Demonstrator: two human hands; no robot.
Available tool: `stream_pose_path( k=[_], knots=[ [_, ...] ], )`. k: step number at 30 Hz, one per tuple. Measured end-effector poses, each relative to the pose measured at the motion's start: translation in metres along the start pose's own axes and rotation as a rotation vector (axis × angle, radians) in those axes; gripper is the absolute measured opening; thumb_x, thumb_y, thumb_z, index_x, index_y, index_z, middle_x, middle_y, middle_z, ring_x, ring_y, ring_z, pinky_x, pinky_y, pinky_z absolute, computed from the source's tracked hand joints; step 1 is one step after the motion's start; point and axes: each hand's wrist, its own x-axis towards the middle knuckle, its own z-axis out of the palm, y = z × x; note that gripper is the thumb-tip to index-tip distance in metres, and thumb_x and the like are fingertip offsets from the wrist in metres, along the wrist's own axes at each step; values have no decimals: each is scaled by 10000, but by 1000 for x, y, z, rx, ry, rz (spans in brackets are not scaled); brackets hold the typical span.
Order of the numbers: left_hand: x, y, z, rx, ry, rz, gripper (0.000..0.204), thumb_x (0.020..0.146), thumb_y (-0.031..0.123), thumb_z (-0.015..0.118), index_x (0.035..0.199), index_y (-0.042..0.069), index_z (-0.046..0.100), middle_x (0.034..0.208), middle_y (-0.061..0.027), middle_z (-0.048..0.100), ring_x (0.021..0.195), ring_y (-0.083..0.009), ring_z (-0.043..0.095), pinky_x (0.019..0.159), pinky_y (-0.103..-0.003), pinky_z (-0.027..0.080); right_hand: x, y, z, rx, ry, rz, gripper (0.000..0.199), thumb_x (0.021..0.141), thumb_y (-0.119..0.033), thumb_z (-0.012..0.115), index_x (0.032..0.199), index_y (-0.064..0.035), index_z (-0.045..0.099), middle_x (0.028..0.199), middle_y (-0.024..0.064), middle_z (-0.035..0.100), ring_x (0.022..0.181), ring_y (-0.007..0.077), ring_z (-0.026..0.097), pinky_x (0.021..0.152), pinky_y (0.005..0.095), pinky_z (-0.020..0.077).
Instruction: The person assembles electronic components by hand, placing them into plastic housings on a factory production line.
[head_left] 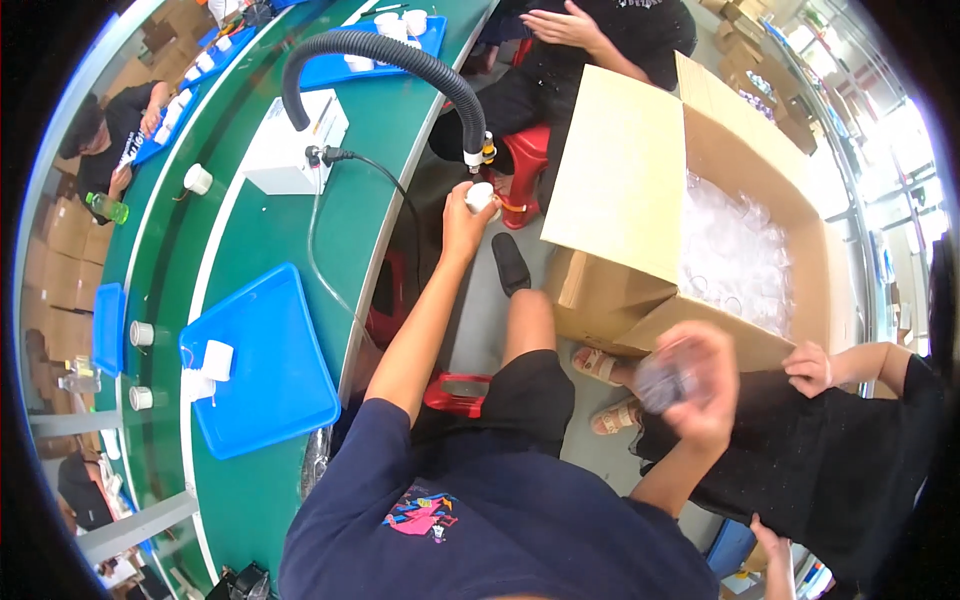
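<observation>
My left hand point(462, 228) grips a small white round cup-like part point(480, 196) with an orange wire or strip at its side. That part sits just under the nozzle point(475, 160) of a black ribbed hose point(385, 45) arching over from the bench. My right hand point(708, 392), smeared by motion, is closed around a see-through greyish piece point(664, 380) whose exact kind is blurred. It is beside the near side of a big open cardboard box point(615, 165), which holds many clear plastic pieces point(735, 255).
On the green bench point(255, 500) lie a blue tray point(270, 370) with white parts point(215, 362) and a white box point(297, 140) with cables. Another blue tray point(425, 50) holds white cups. A red stool point(530, 165) stands beyond. Co-workers sit around; one's hand point(808, 368) touches the carton.
</observation>
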Motion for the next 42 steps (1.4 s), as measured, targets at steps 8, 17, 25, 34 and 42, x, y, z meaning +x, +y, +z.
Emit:
stream_pose_path(
  k=[8, 17, 25, 34, 42],
  knots=[
    [18, -30, 24, -679, -14, -471, 524, 881, 367, 726, 1217, -5, 574, 1181, -166, 630, 1107, -268, 615, 951, -397, 498, 18, 100, 41, 41, -180, 436, 702, 793, -36, 741, 1408, -15, 401, 1190, 102, 542, 1137, 203, 548, 996, 353, 436],
    [32, -44, 17, -1800, -183, -828, 262, 1002, 298, 533, 1141, 80, 574, 1121, -125, 638, 1044, -269, 628, 874, -409, 579, 37, 143, 51, 128, -96, 441, 654, 831, -37, 749, 1391, -39, 411, 1156, 75, 556, 1069, 159, 569, 948, 314, 480],
    [22, -10, 17, -721, 133, -555, 448, 920, 332, 676, 1184, -9, 552, 1125, -146, 624, 988, -253, 641, 825, -396, 569, 50, 173, 55, 35, 53, 384, 619, 841, -68, 754, 1354, -38, 410, 1120, 71, 546, 1020, 160, 558, 911, 307, 479],
    [15, -39, -5, -449, 255, -388, 483, 853, 318, 768, 1111, -27, 549, 1121, -169, 638, 993, -310, 655, 808, -398, 567, 138, 240, 88, -293, 258, 200, 662, 824, -97, 773, 1367, 1, 407, 1177, 136, 527, 1076, 214, 555, 932, 346, 480],
    [25, -34, 2, -1558, 98, -963, 405, 954, 440, 615, 1150, 86, 599, 1062, -112, 631, 946, -302, 586, 930, -495, 552, 172, 296, 78, 92, 454, 224, 674, 780, -101, 819, 1314, 45, 434, 1067, 139, 568, 930, 196, 612, 797, 312, 537]
  ],
)
